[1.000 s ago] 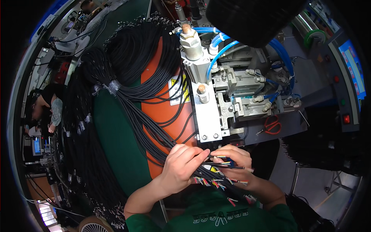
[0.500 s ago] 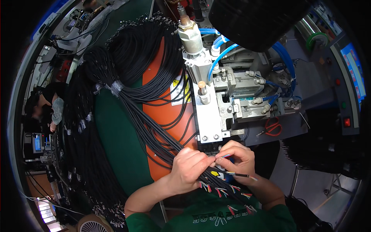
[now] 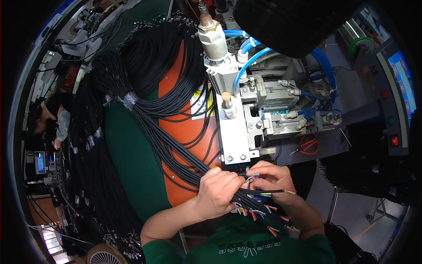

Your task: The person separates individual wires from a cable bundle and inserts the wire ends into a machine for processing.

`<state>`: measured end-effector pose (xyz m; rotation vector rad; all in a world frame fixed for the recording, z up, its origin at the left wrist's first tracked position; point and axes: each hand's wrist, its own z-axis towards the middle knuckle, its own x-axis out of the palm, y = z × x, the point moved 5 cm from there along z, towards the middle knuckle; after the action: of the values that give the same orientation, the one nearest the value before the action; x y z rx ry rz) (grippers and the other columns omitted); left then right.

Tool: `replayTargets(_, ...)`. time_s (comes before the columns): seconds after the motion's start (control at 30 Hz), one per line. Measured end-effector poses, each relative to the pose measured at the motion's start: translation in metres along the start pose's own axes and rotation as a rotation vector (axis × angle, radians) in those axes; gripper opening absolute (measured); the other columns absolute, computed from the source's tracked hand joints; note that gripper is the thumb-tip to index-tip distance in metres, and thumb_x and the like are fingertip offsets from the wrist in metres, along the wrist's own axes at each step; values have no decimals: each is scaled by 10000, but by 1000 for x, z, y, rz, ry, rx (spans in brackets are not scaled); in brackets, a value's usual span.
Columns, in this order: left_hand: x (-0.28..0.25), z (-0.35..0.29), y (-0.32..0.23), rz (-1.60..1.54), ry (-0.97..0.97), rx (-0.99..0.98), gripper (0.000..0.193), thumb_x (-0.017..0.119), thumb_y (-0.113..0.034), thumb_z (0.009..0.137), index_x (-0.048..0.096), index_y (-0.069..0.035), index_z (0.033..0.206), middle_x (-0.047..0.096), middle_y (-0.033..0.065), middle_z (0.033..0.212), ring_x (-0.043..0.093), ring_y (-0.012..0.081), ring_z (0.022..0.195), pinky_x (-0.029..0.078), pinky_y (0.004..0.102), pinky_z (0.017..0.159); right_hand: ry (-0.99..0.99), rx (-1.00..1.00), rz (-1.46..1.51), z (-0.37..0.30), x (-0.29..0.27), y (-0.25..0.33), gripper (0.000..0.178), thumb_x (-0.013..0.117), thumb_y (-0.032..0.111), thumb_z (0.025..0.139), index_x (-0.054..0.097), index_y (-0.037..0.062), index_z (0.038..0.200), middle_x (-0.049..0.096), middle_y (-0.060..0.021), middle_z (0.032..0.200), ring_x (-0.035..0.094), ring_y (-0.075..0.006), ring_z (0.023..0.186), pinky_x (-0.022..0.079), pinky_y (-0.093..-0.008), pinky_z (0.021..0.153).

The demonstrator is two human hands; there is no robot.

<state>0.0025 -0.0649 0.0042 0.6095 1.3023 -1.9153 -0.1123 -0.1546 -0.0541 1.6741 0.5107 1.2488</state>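
My left hand (image 3: 216,190) is closed round a thick bundle of black cables (image 3: 182,152) and pinches one cable's end near the press. Close by, the thumb and fingers of my right hand (image 3: 276,178) hold the thin coloured wires (image 3: 252,177) fanning out of that end. The other cable ends, with stripped red, white, yellow and blue wires (image 3: 250,214), hang below my hands in front of my green shirt. One black cable (image 3: 270,192) passes across my right palm. Both hands are just before the pneumatic machine's (image 3: 237,136) front edge.
Blue air hoses (image 3: 252,66) run behind the machine. Red-handled scissors (image 3: 309,145) lie on its right side. A control panel with a lit screen (image 3: 401,83) stands far right. More black cables (image 3: 94,176) hang at left, near another person's arm (image 3: 60,127).
The coloured wires between my fingertips have spread apart, and my right fingers have shifted on them. The loose cable ends have swung slightly lower and to the right. My view has shifted a little.
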Motion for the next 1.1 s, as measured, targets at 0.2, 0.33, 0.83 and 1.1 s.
replayTargets(0.2, -2, 7, 10, -176, 132, 0, 247, 685, -48, 610, 564, -62, 824, 579, 36, 690, 598, 224, 618, 364, 328, 537, 38, -11, -94, 5, -6, 3, 157, 577, -62, 876, 659, -69, 1010, 604, -131, 1009, 628, -130, 724, 519, -234, 646)
replayTargets(0.33, 2, 7, 16, -289, 278, -35, 244, 677, -32, 593, 572, -58, 812, 608, 57, 696, 618, 264, 633, 423, 347, 545, 54, -16, -251, 7, -7, 11, 116, 622, -32, 857, 673, -55, 959, 623, -106, 947, 620, -95, 689, 485, -200, 563)
replayTargets(0.83, 0, -2, 0, 82, 127, -71, 340, 722, -132, 609, 642, -29, 923, 607, 63, 757, 594, 214, 626, 445, 321, 538, -129, -395, -1181, 6, 16, 30, 64, 669, 58, 766, 612, 29, 774, 543, -62, 722, 562, -171, 513, 456, -283, 463)
replayTargets(1.1, 1, -1, -7, 285, 189, 124, 438, 590, -96, 694, 626, 26, 1114, 562, 65, 850, 528, 166, 667, 458, 268, 541, -95, -358, -1371, 10, 13, 23, 108, 650, 111, 772, 571, 40, 760, 512, -69, 720, 586, -232, 542, 484, -350, 473)
